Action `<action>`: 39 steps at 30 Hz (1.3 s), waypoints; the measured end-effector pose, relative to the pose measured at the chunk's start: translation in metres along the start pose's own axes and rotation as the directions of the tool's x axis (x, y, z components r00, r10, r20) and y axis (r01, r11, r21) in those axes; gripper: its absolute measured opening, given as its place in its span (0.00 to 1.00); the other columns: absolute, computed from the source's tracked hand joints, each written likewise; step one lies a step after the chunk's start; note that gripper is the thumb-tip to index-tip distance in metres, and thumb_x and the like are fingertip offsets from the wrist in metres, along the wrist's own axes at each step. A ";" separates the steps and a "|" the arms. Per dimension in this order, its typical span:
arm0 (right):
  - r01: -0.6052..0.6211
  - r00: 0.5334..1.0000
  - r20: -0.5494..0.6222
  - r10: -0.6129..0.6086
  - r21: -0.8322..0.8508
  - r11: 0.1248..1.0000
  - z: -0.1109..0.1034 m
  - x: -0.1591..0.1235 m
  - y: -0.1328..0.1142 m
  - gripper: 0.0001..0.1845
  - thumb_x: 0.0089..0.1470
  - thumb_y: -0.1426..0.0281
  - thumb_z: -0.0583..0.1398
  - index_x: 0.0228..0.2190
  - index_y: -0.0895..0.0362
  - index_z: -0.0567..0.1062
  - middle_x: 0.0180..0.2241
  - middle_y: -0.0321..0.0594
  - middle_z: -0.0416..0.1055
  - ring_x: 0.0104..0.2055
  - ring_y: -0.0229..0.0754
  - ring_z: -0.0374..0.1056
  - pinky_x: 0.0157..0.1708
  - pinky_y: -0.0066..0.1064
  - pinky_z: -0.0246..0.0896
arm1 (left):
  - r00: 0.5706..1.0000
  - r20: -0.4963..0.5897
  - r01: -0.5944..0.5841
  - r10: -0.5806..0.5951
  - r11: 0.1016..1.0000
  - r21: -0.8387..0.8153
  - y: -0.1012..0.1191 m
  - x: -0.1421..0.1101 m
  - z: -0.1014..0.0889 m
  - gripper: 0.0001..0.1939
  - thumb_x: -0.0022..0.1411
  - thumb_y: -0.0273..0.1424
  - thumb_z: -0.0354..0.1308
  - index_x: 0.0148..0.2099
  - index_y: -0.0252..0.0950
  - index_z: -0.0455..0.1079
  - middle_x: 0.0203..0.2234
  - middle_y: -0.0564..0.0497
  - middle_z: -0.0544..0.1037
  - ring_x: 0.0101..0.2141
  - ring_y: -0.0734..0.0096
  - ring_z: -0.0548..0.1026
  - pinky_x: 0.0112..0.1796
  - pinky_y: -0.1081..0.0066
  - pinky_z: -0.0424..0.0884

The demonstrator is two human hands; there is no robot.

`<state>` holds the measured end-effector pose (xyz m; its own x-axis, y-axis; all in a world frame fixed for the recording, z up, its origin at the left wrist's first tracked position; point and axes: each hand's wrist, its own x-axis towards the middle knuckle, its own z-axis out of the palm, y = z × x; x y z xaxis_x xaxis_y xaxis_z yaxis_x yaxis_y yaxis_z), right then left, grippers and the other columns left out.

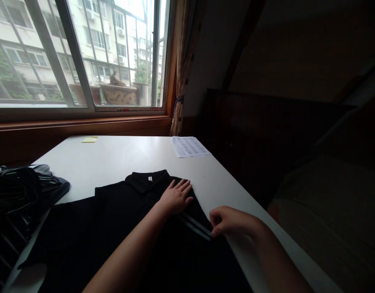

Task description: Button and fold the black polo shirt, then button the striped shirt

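A black polo shirt [120, 228] lies front up on the white table [129, 154], its collar toward the window. My left hand [177, 197] rests flat on the shirt's shoulder to the right of the collar, fingers spread. With bent, pinched fingers, my right hand [225, 220] holds the edge of the right-hand sleeve, beside two pale stripes. That sleeve is folded inward over the body, while the left-hand sleeve reaches out across the table. The lower part of the shirt is dark and partly hidden by my left forearm.
Dark striped clothing [19, 203] is heaped at the table's left edge. Printed papers [191, 147] lie at the far right corner, and a yellow note [90, 139] at the far left. Behind the table are a window [120, 53] and a curtain [181, 73].
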<state>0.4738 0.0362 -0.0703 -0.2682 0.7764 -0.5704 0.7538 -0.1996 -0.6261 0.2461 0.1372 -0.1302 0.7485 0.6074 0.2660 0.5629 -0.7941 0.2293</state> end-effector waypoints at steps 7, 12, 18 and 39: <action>-0.016 1.000 0.025 0.017 -0.012 1.000 0.002 0.002 0.005 0.12 0.38 0.66 0.70 0.24 0.57 0.74 0.20 0.31 0.70 0.22 0.36 0.63 0.22 0.25 0.52 | 0.992 0.007 0.125 -0.125 0.992 0.019 -0.009 0.008 0.006 0.32 0.71 0.49 0.43 0.70 0.41 0.51 0.68 0.48 0.53 0.68 0.55 0.48 0.65 0.49 0.43; 0.004 1.000 0.027 -0.003 -0.038 0.999 -0.003 -0.002 0.005 0.12 0.38 0.64 0.70 0.24 0.57 0.75 0.20 0.31 0.70 0.23 0.36 0.63 0.23 0.25 0.51 | 0.989 0.010 0.144 -0.144 0.989 0.034 -0.012 0.014 0.008 0.33 0.70 0.49 0.42 0.71 0.41 0.50 0.69 0.48 0.53 0.68 0.54 0.47 0.65 0.47 0.44; 0.070 0.979 -0.188 -0.084 -0.076 0.995 0.002 0.000 -0.010 0.18 0.46 0.58 0.67 0.21 0.58 0.71 0.17 0.31 0.67 0.22 0.35 0.60 0.22 0.25 0.49 | 0.988 0.001 0.151 -0.152 0.987 0.057 -0.011 0.015 0.010 0.34 0.71 0.50 0.40 0.71 0.40 0.49 0.69 0.49 0.51 0.69 0.55 0.45 0.65 0.48 0.42; -0.141 0.988 -0.085 0.128 -0.173 0.975 0.007 0.011 0.008 0.17 0.34 0.61 0.71 0.19 0.57 0.72 0.15 0.31 0.67 0.20 0.35 0.60 0.19 0.25 0.46 | 0.996 0.020 -0.085 0.084 0.994 0.069 0.038 -0.016 -0.005 0.32 0.73 0.49 0.34 0.71 0.38 0.49 0.70 0.48 0.46 0.69 0.58 0.42 0.65 0.49 0.44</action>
<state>0.4725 0.0391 -0.0850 -0.1175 0.7926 -0.5983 0.8764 -0.2006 -0.4378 0.2533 0.0974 -0.1215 0.8000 0.5379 0.2657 0.5199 -0.8426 0.1404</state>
